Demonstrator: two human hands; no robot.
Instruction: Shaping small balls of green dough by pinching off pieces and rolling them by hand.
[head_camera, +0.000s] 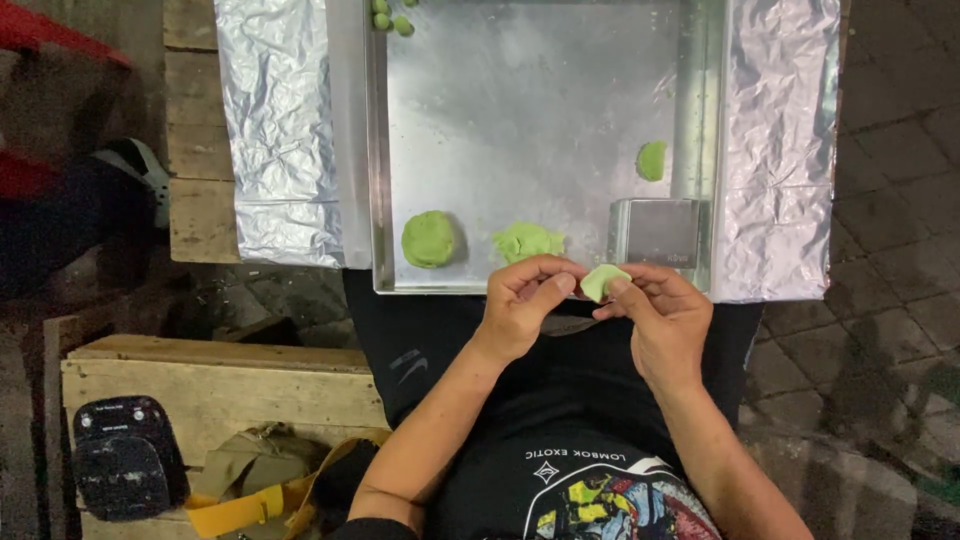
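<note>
Pinching one small flattened piece of green dough (603, 281) between them, the left hand (528, 300) and right hand (660, 310) both grip it with fingertips, just over the near rim of the metal tray (540, 100). On the tray: a round green disc (429, 239), a ragged green lump (528, 241), a smaller piece (652, 160), and a square metal block (657, 232). Green balls (390, 18) are cut off at the top edge (count unclear). Crumpled foil (275, 120) flanks the tray. A black device (125, 456) sits lower left, its label illegible.
</note>
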